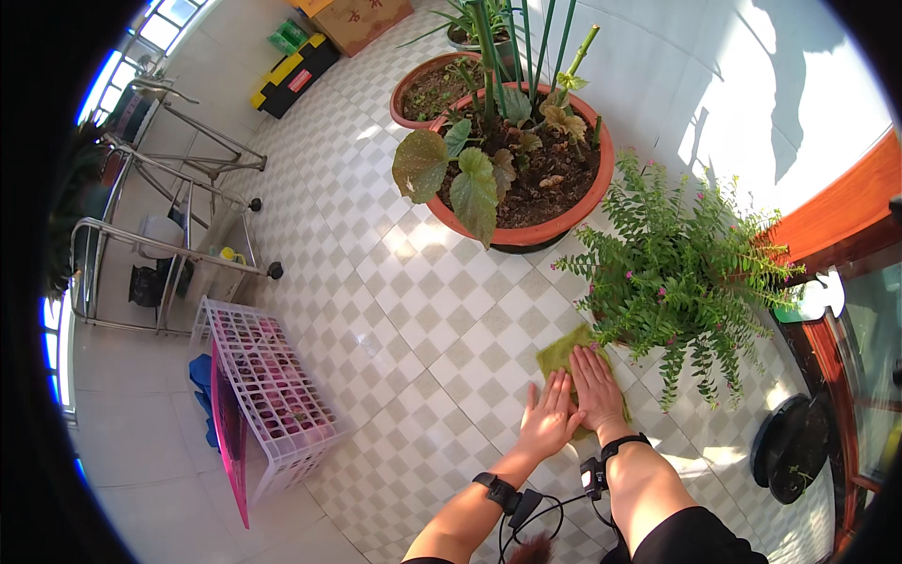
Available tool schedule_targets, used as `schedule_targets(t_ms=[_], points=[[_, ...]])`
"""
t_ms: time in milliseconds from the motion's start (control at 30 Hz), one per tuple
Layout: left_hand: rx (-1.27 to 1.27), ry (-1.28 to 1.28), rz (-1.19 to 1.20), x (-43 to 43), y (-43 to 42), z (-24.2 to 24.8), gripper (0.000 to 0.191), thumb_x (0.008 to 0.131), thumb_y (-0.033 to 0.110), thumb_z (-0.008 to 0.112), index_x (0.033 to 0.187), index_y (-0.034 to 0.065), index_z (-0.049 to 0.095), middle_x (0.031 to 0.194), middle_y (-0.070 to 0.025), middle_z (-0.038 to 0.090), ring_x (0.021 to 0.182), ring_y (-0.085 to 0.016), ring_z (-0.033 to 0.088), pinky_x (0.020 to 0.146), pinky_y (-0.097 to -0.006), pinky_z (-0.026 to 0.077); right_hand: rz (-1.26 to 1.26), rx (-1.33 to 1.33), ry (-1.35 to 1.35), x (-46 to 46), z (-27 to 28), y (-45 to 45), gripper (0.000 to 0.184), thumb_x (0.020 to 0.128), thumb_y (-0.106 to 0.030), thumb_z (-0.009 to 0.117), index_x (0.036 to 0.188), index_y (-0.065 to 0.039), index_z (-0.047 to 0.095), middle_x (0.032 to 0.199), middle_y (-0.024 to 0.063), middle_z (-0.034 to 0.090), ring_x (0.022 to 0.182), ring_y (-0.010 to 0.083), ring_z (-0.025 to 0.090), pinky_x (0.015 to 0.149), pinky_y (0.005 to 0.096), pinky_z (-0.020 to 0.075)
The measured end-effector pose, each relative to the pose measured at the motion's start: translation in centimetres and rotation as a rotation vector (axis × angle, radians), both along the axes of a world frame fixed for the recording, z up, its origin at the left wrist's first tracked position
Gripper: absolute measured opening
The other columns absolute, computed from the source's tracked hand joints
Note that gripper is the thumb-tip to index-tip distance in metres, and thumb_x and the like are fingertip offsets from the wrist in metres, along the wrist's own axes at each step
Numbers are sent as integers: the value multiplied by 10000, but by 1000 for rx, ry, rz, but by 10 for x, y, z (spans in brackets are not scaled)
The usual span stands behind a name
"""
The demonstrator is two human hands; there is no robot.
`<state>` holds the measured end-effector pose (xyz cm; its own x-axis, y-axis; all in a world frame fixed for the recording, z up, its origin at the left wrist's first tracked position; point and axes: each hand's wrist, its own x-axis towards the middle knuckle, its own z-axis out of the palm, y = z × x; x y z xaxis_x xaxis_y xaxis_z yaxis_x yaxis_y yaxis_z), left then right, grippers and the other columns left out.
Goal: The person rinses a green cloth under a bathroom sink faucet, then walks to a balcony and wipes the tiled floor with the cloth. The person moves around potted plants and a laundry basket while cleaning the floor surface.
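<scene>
Both hands lie flat on a green cloth [564, 349] spread on the checkered tile floor [458, 345]. My right hand [595, 388] presses on the cloth with its fingers stretched towards the flowering plant. Beside it, touching it, my left hand [552, 416] rests palm down at the cloth's left part. Neither hand is closed around the cloth. Black straps with small devices and cables sit on both wrists. A bushy green plant with small pink flowers [669, 261] overhangs the cloth's upper right side.
Ahead stands a large terracotta-coloured pot [599, 180] with leafy plants and green stakes. A white plastic basket [296, 395] and a metal rack with casters [176, 247] are at left. A black-and-yellow toolbox [296, 77] stands farther back. A black plant pot [793, 448] is at right, near a wood-framed glass door.
</scene>
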<state>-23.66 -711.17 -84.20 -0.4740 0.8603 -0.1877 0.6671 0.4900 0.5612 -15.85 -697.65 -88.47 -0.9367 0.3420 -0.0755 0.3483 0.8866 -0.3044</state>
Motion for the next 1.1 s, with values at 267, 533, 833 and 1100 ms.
schedule_targets(t_ms=[267,533,833,1100], points=[[72,-247,20,-11,-40,131,328,936,245,646,1170,19,680,1374,-171,560,1341,-334,478,1107,-580,333,9,-9,70,1,13,-1,814,833,-359,622,1515,-7,349,1606,135,325,1493,252,284,1247,409,189],[1092,-1511,-201,45,-63,346,197,951,190,629,865,18,670,974,-171,661,874,-332,616,778,-431,494,3,37,81,5,12,-4,781,875,-374,578,1524,-13,337,1623,120,297,1506,243,252,1250,383,165],[1223,-1414,-226,103,-103,377,209,863,169,684,774,-20,693,801,-168,665,631,-272,610,560,-356,509,34,82,92,10,10,-6,759,922,-371,534,1539,4,298,1637,134,264,1516,252,228,1254,387,144],[1070,-1448,-260,137,-92,390,315,870,300,685,876,-15,674,890,-166,639,680,-280,605,568,-377,493,123,55,104,35,7,-3,742,945,-369,509,1542,12,289,1640,141,257,1525,259,209,1255,396,135]])
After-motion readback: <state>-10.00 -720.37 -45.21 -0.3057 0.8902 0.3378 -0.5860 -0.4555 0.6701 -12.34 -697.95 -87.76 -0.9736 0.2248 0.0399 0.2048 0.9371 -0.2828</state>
